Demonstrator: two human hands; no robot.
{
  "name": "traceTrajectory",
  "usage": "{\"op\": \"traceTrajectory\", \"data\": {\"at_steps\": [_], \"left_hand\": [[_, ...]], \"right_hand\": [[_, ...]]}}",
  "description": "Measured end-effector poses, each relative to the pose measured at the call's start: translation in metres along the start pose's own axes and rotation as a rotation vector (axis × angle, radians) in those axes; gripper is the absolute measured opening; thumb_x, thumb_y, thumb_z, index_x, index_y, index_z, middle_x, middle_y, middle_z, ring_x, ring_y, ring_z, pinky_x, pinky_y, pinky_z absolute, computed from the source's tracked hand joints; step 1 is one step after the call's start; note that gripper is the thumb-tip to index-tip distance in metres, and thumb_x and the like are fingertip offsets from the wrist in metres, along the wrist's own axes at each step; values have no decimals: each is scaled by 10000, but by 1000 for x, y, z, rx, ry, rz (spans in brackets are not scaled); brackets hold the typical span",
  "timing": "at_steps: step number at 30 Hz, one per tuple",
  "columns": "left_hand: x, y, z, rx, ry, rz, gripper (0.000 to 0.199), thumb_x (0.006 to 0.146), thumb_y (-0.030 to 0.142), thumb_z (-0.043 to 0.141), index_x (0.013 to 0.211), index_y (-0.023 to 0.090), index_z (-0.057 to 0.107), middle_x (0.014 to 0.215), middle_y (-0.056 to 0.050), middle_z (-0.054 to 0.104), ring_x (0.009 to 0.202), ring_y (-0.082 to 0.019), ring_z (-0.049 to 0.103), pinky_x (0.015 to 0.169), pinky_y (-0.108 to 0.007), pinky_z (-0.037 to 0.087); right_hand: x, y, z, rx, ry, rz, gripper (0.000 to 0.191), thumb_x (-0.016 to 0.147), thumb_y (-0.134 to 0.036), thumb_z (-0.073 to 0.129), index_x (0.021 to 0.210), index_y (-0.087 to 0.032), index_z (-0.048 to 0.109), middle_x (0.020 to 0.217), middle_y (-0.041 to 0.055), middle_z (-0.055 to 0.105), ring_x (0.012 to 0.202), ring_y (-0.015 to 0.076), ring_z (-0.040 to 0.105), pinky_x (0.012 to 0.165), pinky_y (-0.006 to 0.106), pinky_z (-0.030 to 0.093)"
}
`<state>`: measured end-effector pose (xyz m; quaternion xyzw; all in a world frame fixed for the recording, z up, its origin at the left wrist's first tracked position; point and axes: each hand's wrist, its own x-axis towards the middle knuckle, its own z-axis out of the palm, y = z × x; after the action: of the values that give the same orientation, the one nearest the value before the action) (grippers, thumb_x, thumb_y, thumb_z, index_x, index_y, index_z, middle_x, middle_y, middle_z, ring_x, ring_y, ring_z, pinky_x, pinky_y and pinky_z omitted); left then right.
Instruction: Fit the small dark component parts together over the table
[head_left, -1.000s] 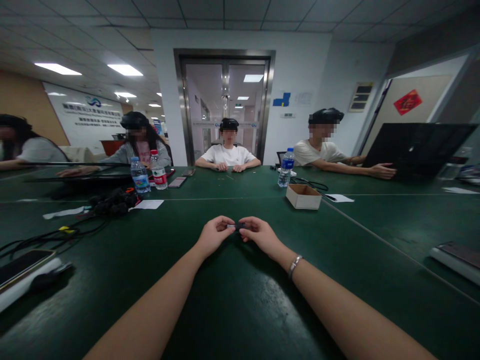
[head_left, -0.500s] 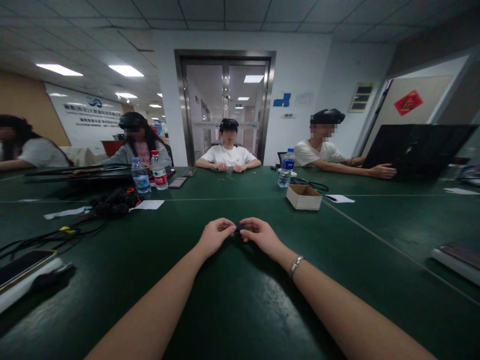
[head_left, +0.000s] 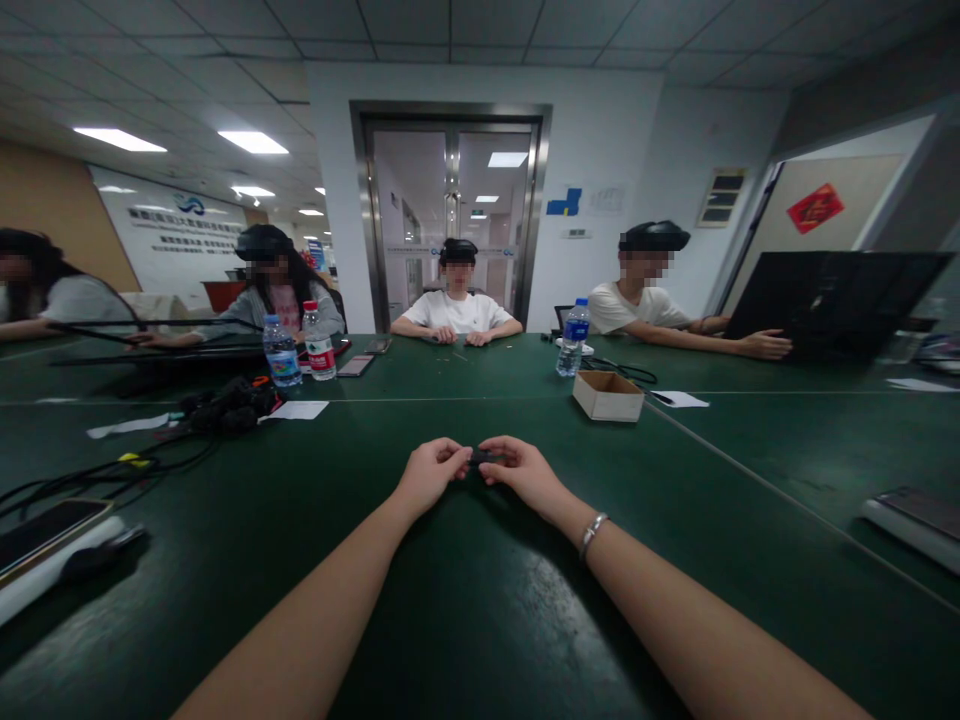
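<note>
Over the middle of the dark green table (head_left: 480, 560), my left hand (head_left: 433, 474) and my right hand (head_left: 521, 470) face each other with their fingertips close together. Between them is a small dark piece (head_left: 478, 456), too small and too covered by fingers to name. My left thumb and fingers pinch its left end. On its right end, my right thumb and forefinger close in the same way. A silver bracelet sits on my right wrist.
An open cardboard box (head_left: 609, 397) stands ahead on the right, near a blue-capped water bottle (head_left: 573, 338). Two more bottles (head_left: 282, 352), black cables (head_left: 180, 460) and a phone (head_left: 52, 540) are on the left. Several people sit around the table, one behind a black monitor (head_left: 832, 300).
My hands stay almost in place around the small dark piece, which shows slightly more between my fingertips. At the left, a dark flat frame in front of a co-worker has lifted at one edge.
</note>
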<state>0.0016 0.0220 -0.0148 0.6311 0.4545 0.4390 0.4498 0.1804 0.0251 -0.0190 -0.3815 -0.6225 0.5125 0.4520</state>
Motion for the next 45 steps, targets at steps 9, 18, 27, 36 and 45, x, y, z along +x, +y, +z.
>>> {"op": "traceTrajectory", "data": {"at_steps": [9,18,27,36,45], "left_hand": [[-1,0,-1,-52,-7,89,365,674,418,685,912,154,600,904,-66,633,835,-174,602,783,-287,471],[-2,2,-1,-55,-2,124,440,658,421,712,1004,184,580,1055,-80,596,908,-171,585,828,-293,480],[2,-3,0,63,78,-29,399,749,543,510,822,158,583,685,-14,555,613,-122,520,552,-222,371],[1,2,-2,-71,-12,106,380,635,384,678,933,162,596,971,-71,592,798,-139,552,663,-226,416],[6,-5,0,12,68,-92,460,731,578,487,815,132,563,719,-49,569,622,-130,529,534,-222,377]], "right_hand": [[1,2,-1,50,-16,34,401,672,-338,725,997,-137,603,774,16,652,621,91,607,616,247,512],[1,-1,1,47,7,35,396,686,-358,716,993,-134,606,726,9,642,610,97,610,603,248,519],[1,0,0,37,45,44,374,705,-321,701,1009,-133,590,746,11,636,607,94,615,584,232,520],[2,0,-1,53,55,53,351,713,-337,699,974,-128,594,728,15,634,590,93,613,565,225,519],[1,0,1,50,70,57,345,718,-321,695,986,-128,596,762,21,631,592,90,612,562,222,523]]}}
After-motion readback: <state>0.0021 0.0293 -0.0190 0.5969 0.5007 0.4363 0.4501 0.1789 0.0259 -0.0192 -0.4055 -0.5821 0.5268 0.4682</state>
